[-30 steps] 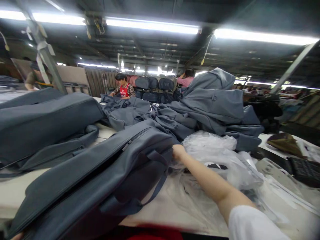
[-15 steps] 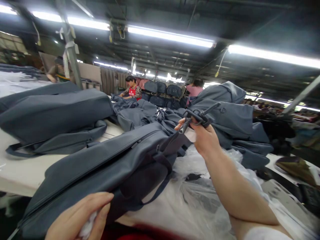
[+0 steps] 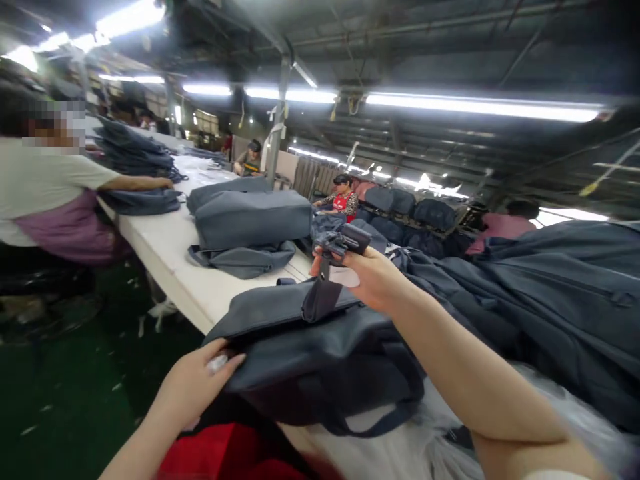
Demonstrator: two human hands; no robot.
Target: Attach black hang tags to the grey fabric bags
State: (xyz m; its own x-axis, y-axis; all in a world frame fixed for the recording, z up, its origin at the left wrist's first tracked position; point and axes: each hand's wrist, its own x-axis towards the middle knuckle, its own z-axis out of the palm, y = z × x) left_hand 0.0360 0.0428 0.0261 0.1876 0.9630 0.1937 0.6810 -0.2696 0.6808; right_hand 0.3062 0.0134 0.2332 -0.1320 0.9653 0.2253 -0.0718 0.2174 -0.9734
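Observation:
A dark blue-grey bag (image 3: 320,360) lies on the white table in front of me, its zipper side up and a strap loop hanging at its near edge. My right hand (image 3: 363,270), raised above the bag, is closed on a dark strap (image 3: 325,293) with black buckles or hooks. My left hand (image 3: 203,377) is at the bag's left end, with a small crumpled white thing (image 3: 217,363) between thumb and fingers. Its fingertips are at the edge of the bag.
Stacked bags (image 3: 253,217) stand on the white table (image 3: 175,260) beyond. More bags (image 3: 560,300) are piled at the right, above clear plastic. At the left, a person (image 3: 55,180) reaches over the table. Others work farther back.
The view has turned left, bringing the person and the green floor into sight. My right hand has brought the strap over the bag's middle; my left hand has come to the bag's end.

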